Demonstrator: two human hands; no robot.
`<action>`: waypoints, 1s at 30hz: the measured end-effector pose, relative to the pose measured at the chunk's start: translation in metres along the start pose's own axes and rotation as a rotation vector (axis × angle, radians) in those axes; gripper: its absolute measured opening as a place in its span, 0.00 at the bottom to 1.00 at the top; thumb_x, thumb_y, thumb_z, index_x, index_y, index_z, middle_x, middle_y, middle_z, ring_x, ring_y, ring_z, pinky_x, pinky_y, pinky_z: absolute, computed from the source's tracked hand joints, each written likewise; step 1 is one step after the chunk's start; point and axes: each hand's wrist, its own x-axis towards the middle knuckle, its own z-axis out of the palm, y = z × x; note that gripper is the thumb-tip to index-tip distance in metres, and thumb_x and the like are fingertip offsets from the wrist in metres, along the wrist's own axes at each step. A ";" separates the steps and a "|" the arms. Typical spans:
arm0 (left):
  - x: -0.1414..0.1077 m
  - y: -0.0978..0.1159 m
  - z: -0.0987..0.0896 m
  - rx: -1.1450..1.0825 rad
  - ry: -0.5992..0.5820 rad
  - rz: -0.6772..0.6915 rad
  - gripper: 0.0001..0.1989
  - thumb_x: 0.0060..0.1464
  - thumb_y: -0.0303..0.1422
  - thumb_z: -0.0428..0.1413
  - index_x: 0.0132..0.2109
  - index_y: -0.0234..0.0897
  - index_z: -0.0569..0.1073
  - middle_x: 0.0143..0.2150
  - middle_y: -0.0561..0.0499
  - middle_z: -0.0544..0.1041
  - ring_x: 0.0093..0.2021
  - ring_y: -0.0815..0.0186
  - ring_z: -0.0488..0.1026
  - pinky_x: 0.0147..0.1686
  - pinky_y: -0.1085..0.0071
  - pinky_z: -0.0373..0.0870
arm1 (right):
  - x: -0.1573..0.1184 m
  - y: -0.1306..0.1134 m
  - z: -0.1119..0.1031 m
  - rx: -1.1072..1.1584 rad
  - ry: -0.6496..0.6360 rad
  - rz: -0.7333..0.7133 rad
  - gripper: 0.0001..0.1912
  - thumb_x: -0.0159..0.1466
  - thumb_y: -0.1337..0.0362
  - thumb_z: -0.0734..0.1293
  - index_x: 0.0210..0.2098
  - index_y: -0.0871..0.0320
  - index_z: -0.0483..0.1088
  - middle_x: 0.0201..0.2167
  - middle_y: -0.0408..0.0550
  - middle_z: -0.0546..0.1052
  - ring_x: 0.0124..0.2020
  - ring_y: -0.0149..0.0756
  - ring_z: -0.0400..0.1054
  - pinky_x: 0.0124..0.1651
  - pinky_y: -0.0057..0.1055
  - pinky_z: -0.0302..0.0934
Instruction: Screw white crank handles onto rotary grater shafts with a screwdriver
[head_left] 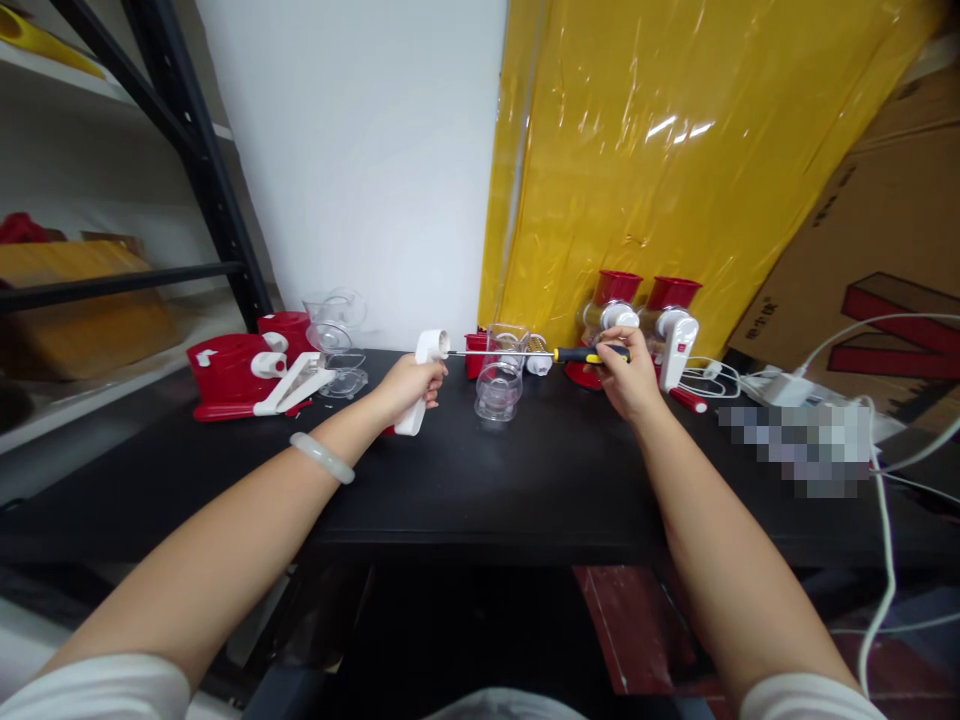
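Observation:
My left hand [418, 382] is wrapped round a white plastic crank handle [430, 347], held up above the black table. A bit of red shows at the handle's lower end. In my right hand [624, 372] is a long screwdriver [577, 355] with a black and yellow grip, its shaft level and pointing left. The tip reaches the round socket at the top of the white handle; whether it touches a screw there is too small to tell. Behind the shaft stand clear plastic cups [499, 390] and a red part [475, 356].
Red grater bases [229, 372] and clear containers [341, 335] stand at the left. Two red and white drum graters [671, 325] are at the back right. White cables [780, 385] lie on the right of the black table [480, 490]. A metal shelf rack [195, 150] rises at left.

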 end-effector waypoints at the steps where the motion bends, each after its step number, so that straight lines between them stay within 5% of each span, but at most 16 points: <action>1: 0.000 0.000 0.000 0.001 0.001 -0.001 0.09 0.38 0.25 0.54 0.31 0.37 0.65 0.16 0.61 0.58 0.14 0.75 0.54 0.17 0.77 0.57 | -0.001 -0.001 0.000 0.061 -0.022 0.000 0.20 0.49 0.59 0.75 0.36 0.49 0.64 0.28 0.35 0.65 0.26 0.26 0.62 0.30 0.25 0.67; 6: -0.002 0.001 0.001 0.001 0.011 -0.006 0.09 0.38 0.24 0.53 0.31 0.36 0.65 0.15 0.61 0.58 0.14 0.75 0.54 0.17 0.77 0.57 | -0.004 -0.007 0.000 0.125 -0.148 0.037 0.22 0.47 0.60 0.75 0.36 0.49 0.62 0.33 0.37 0.67 0.32 0.28 0.66 0.37 0.29 0.70; 12: -0.001 0.001 -0.001 -0.009 0.029 0.004 0.09 0.37 0.24 0.53 0.31 0.37 0.66 0.15 0.61 0.57 0.14 0.75 0.54 0.17 0.77 0.57 | 0.002 0.005 -0.006 -0.178 -0.053 0.023 0.21 0.60 0.40 0.65 0.32 0.52 0.64 0.19 0.36 0.62 0.15 0.26 0.55 0.17 0.26 0.56; 15: -0.001 0.001 0.000 -0.011 0.020 -0.002 0.08 0.38 0.24 0.54 0.30 0.37 0.65 0.15 0.61 0.57 0.14 0.75 0.54 0.17 0.77 0.57 | 0.003 0.005 -0.006 -0.191 -0.008 0.027 0.19 0.57 0.47 0.71 0.33 0.52 0.63 0.19 0.34 0.62 0.13 0.24 0.52 0.15 0.24 0.51; 23: 0.001 -0.004 0.000 0.010 -0.002 0.002 0.07 0.40 0.24 0.55 0.30 0.36 0.66 0.16 0.60 0.58 0.14 0.76 0.54 0.17 0.76 0.57 | -0.004 -0.009 -0.002 0.127 -0.139 0.055 0.24 0.44 0.62 0.77 0.36 0.48 0.63 0.35 0.36 0.68 0.30 0.27 0.67 0.34 0.28 0.69; 28: 0.000 -0.003 0.000 0.000 -0.011 0.000 0.07 0.41 0.24 0.55 0.30 0.36 0.65 0.16 0.60 0.58 0.14 0.75 0.54 0.17 0.76 0.56 | 0.000 -0.006 -0.001 0.004 -0.040 0.079 0.22 0.58 0.39 0.65 0.31 0.53 0.65 0.21 0.38 0.66 0.16 0.27 0.59 0.17 0.26 0.58; 30: -0.002 -0.002 0.002 0.011 -0.010 0.000 0.06 0.41 0.24 0.54 0.30 0.36 0.65 0.16 0.60 0.58 0.14 0.75 0.54 0.17 0.76 0.57 | 0.002 -0.002 -0.001 -0.098 0.012 0.083 0.25 0.59 0.37 0.63 0.29 0.54 0.65 0.15 0.37 0.61 0.12 0.26 0.53 0.13 0.25 0.50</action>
